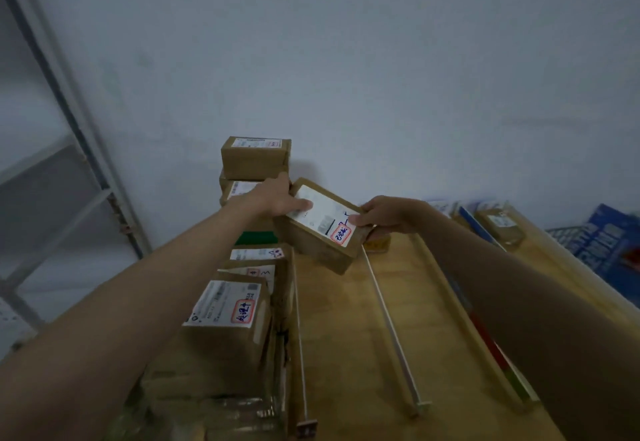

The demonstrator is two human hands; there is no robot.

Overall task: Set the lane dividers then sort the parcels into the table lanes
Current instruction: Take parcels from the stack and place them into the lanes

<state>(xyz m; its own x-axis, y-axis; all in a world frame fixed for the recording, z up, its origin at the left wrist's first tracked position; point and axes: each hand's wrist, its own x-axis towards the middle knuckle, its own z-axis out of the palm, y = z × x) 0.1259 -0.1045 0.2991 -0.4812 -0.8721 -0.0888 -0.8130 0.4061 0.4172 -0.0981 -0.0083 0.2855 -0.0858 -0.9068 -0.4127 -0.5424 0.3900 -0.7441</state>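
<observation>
I hold a brown cardboard parcel (320, 248) with a white label and a red-framed sticker, tilted above the wooden table (343, 329). My left hand (277, 196) grips its far left end, thumb on the label. My right hand (382, 215) pinches its right end. Three thin lane dividers lie along the table: a left divider (300, 343), a middle divider (391, 322) and a right divider (464, 319). The left lane holds a row of labelled parcels (228, 319). A stack of parcels (254, 160) stands at the back against the wall.
A metal shelf frame (69, 177) stands at the left. More parcels (498, 225) lie at the back right of the table. A blue crate (609, 243) sits beyond the right edge. A small yellow item (379, 244) lies under the held parcel.
</observation>
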